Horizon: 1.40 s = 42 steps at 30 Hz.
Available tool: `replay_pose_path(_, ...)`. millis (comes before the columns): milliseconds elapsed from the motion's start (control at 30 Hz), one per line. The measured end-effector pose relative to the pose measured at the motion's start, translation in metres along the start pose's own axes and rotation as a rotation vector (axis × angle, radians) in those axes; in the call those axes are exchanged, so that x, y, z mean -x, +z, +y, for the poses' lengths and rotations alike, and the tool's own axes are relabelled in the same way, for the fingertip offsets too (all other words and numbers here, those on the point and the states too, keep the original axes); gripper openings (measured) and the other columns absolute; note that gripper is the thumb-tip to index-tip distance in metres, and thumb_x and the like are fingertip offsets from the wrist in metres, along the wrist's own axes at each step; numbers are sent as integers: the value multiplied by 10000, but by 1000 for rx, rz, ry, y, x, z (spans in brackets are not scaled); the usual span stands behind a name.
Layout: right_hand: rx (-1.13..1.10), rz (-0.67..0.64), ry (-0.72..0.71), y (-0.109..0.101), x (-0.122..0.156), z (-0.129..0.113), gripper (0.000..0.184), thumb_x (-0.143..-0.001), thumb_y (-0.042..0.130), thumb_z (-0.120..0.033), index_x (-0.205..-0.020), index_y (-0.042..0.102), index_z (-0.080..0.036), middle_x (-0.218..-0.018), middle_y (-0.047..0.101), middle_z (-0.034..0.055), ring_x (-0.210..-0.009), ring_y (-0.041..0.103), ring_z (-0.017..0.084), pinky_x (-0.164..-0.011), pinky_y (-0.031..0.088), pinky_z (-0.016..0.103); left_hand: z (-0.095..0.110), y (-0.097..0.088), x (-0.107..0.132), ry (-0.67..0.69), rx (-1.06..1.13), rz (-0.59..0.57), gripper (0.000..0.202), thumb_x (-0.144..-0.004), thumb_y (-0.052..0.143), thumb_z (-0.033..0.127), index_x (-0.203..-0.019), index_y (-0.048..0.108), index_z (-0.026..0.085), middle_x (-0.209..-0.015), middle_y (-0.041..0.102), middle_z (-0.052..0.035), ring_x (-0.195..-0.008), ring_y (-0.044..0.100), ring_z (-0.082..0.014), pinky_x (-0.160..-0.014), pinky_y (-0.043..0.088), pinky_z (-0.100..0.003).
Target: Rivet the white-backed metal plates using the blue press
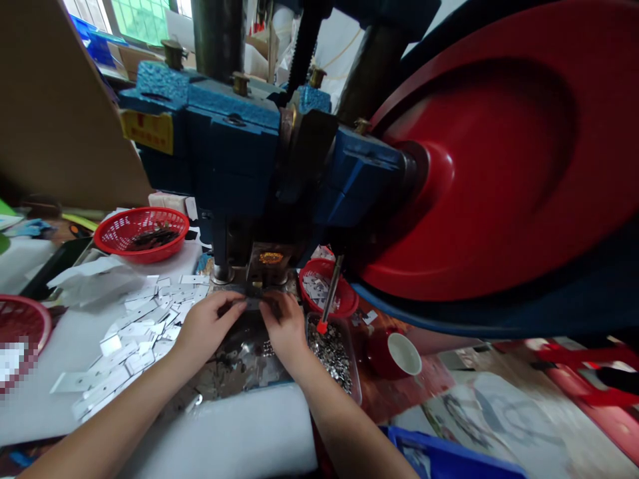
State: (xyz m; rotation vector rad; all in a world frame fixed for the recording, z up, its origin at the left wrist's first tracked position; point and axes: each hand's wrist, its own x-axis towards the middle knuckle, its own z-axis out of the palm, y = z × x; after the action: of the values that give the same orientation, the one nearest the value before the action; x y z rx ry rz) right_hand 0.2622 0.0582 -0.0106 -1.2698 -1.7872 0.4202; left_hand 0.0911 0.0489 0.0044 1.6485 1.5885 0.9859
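Observation:
My left hand [212,322] and my right hand [283,326] meet at the die of a blue press [229,153], just below its punch block [269,258]. Both hands have thumb and fingers drawn together at the ends of a small flat metal plate [253,303], which lies between them under the punch. The fingertips are partly hidden at the die. Many loose metal plates [144,326] are heaped on white foam left of my left hand. By my right wrist stands a clear plastic box [356,382] full of small shiny metal pieces.
A large red flywheel [499,173] fills the upper right. Red baskets [172,249] [349,307] with metal parts stand behind left and right. A rod with a red tip [322,327] slants down over the box. A red cup [387,359] lies to the right. White padding [239,432] covers the front edge.

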Motion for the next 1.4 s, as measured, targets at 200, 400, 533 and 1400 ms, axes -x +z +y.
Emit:
replay_pose_path(200, 50, -2, 180, 10, -26, 12, 107, -744, 620, -123, -816, 643, -198, -898, 617, 47, -883, 578, 201, -809, 463, 313, -15, 20, -40, 85, -116, 84, 299, -750, 534, 357, -920, 685, 163, -1024, 648, -113, -1040, 555, -293, -959, 396, -439)
replay_pose_path(400, -81, -28, 240, 13, -34, 18, 154, -709, 595, -90, -807, 636, -201, -874, 604, 28, -845, 577, 181, -815, 474, 300, -18, 30, -48, 57, -28, -43, 375, -754, 443, 288, -1050, 648, 182, -1048, 693, -47, -992, 624, -231, -882, 483, -341)
replay_pose_path(533, -156, -63, 221, 17, -35, 25, 141, -725, 569, -119, -814, 643, -201, -867, 604, 25, -833, 576, 175, -802, 473, 294, -14, 29, -53, 65, -25, -93, 363, -752, 430, 276, -1026, 655, 201, -987, 713, -19, -927, 649, -219, -829, 509, -321)
replay_pose_path(1400, 382, -237, 6, -30, 27, 42, 181, -863, 559, -207, -995, 676, -247, -956, 657, 39, -901, 566, 201, -838, 431, 334, -18, 24, 26, 173, -505, -432, 218, -809, 453, 306, -927, 616, 222, -955, 649, -74, -880, 613, -257, -740, 445, -371)
